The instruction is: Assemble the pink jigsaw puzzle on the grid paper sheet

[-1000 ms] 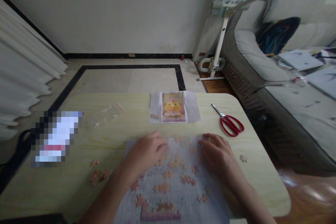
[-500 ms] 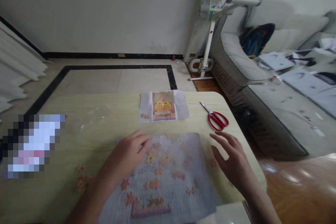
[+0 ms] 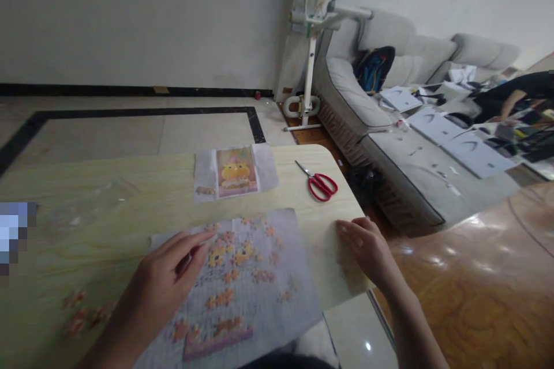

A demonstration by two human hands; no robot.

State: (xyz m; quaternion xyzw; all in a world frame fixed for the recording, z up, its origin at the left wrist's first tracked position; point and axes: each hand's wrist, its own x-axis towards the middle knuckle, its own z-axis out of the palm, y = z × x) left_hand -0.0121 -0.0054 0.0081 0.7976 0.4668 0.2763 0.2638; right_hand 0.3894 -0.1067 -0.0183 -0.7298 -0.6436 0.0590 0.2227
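A white sheet [image 3: 303, 291] lies on the table with several loose jigsaw pieces [image 3: 220, 298] spread over it. A joined strip of puzzle [image 3: 219, 340] with a pink edge lies near its front. My left hand [image 3: 168, 271] hovers over the sheet's left part, index finger stretched toward the yellow pieces and thumb apart from it; nothing shows between them. My right hand [image 3: 366, 248] is by the table's right edge, its fingers drawn together; whether they hold a piece is hidden. A creased picture sheet [image 3: 236, 170] with a yellow character lies beyond.
Red-handled scissors [image 3: 321, 184] lie at the back right of the table. A clear plastic bag [image 3: 93, 202] and more pieces [image 3: 78, 320] are at the left. A grey sofa [image 3: 402, 179] holds white panels [image 3: 470, 141]; a person's arm [image 3: 513, 105] reaches in at far right.
The view has swung right, bringing another person into sight. My right hand's spread fingers have come together near the table edge. My left hand stays over the sheet, its index finger now more stretched.
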